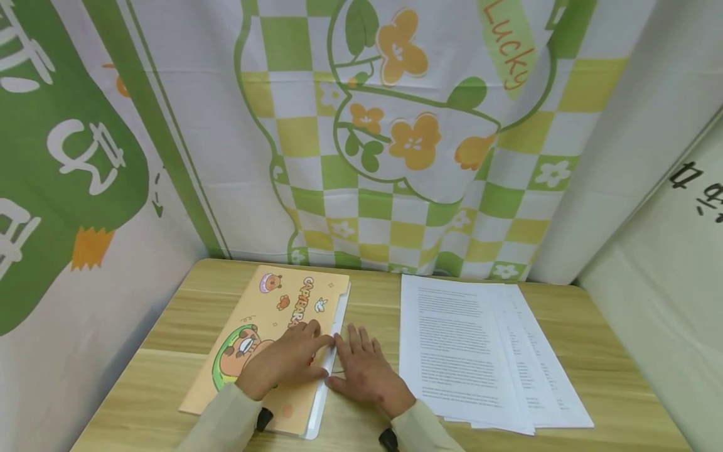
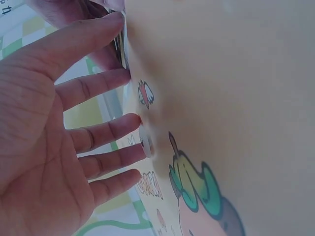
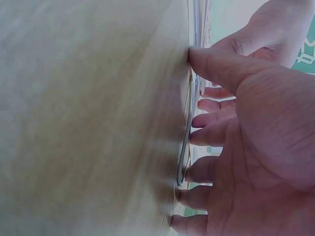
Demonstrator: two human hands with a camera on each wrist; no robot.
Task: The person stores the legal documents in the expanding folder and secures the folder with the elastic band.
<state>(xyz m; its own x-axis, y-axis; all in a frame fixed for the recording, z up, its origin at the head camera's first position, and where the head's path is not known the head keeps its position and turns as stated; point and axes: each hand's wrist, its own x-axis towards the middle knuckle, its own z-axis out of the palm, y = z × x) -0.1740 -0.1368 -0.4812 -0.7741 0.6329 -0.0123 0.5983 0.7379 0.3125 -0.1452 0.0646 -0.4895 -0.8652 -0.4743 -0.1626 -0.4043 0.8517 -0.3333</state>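
A tan folder (image 1: 231, 339) with capybara cartoons lies closed on the left part of the table, a white inner edge (image 1: 314, 417) showing along its right side. My left hand (image 1: 288, 361) rests on its cover near that edge, fingers spread and fingertips touching the surface. Just right of the folder, my right hand (image 1: 369, 373) lies palm down with fingers extended, its thumb and index fingertip close to the left hand's. Beside the right fingertips runs a thin grey bent strip (image 3: 183, 160); what it belongs to is hard to tell.
Overlapping printed sheets (image 1: 452, 345) lie to the right of the hands on the wooden table (image 1: 610, 370). A patterned curtain (image 1: 361, 213) hangs behind the table's far edge, and printed cloth walls stand at both sides.
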